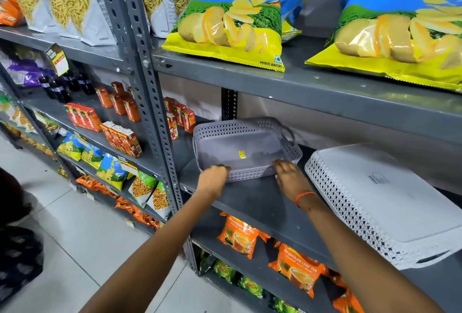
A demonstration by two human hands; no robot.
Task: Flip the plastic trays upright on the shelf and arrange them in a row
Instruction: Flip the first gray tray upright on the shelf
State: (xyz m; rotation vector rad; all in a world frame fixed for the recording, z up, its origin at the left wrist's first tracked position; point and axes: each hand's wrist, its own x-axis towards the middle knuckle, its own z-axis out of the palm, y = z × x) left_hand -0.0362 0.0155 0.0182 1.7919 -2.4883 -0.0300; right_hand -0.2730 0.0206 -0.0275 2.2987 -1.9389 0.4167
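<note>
From the head camera, a grey plastic tray [246,148] sits upright on the grey metal shelf [252,202], open side up, a small yellow sticker [242,154] on its floor. The left hand [215,175] grips the tray's near rim at its left corner, fingers curled over the edge. The right hand [290,175] holds the same rim near the right corner. Just to the right, a white tray [385,200] lies upside down on the same shelf, apart from the grey one.

Grey lattice tray [246,148], white lattice tray [380,202]
</note>
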